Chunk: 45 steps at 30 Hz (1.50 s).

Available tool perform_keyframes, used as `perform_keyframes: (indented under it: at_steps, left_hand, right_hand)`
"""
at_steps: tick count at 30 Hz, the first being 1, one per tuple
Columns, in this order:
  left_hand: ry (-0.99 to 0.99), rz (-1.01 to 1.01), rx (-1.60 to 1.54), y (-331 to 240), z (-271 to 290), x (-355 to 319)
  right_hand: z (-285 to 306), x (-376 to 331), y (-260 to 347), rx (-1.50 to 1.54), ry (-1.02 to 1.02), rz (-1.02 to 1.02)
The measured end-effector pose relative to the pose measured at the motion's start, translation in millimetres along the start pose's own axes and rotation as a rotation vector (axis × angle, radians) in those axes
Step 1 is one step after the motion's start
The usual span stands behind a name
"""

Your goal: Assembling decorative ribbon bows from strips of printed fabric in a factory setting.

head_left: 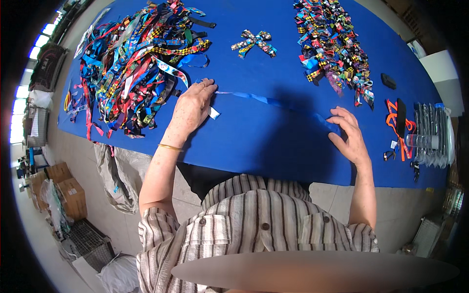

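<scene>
A blue ribbon strip (266,101) lies stretched flat across the blue table (254,141). My left hand (193,107) presses its left end down with the fingers, beside a heap of loose patterned ribbons (134,63). My right hand (348,134) rests on the ribbon's right end, fingers spread and curled over it. A single finished patterned bow (254,42) lies beyond the ribbon, in the middle of the table.
A pile of finished bows (332,44) covers the far right. An orange-and-black lanyard (398,124), a clear water bottle (430,141) and a small black object (389,81) lie at the right edge. Cardboard boxes (63,188) and grey sacks (117,180) stand on the floor to the left.
</scene>
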<state>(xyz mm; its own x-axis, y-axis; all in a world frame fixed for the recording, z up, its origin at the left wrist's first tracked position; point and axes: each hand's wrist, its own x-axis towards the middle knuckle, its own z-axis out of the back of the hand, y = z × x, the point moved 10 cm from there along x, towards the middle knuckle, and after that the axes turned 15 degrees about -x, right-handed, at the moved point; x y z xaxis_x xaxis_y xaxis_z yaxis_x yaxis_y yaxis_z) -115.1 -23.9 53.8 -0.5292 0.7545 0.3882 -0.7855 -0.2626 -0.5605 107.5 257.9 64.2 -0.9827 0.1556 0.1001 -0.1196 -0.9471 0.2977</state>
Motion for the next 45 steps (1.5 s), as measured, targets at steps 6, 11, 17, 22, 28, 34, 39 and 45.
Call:
perform_keyframes:
  at_steps: [6, 11, 17, 22, 28, 34, 39, 45]
  left_hand:
    - [-0.011, 0.029, -0.015, 6, 0, 1]
    - [-0.017, 0.015, -0.012, 4, 0, 1]
    - [-0.03, 0.033, -0.004, 7, 0, -4]
    - [-0.028, 0.092, 0.0, 11, 3, -6]
    - [0.012, 0.052, 0.097, -3, -2, -10]
    - [0.035, 0.082, 0.111, 3, 0, -19]
    - [0.007, 0.092, 0.15, -12, 3, -14]
    - [0.142, 0.019, 0.012, -55, -31, -2]
  right_hand:
    - [-7, -1, -8, 0.042, -0.047, -0.011]
    - [-4, -1, -11, 0.067, -0.085, -0.081]
    - [-4, 11, 26, -0.078, -0.137, 0.041]
    - [20, 5, 26, -0.236, -0.291, 0.13]
    - [18, -11, 11, -0.405, -0.347, 0.19]
    - [13, -23, 7, -0.406, -0.233, 0.138]
    - [26, -36, -10, -0.395, -0.306, -0.029]
    - [20, -39, -16, -0.471, -0.301, -0.009]
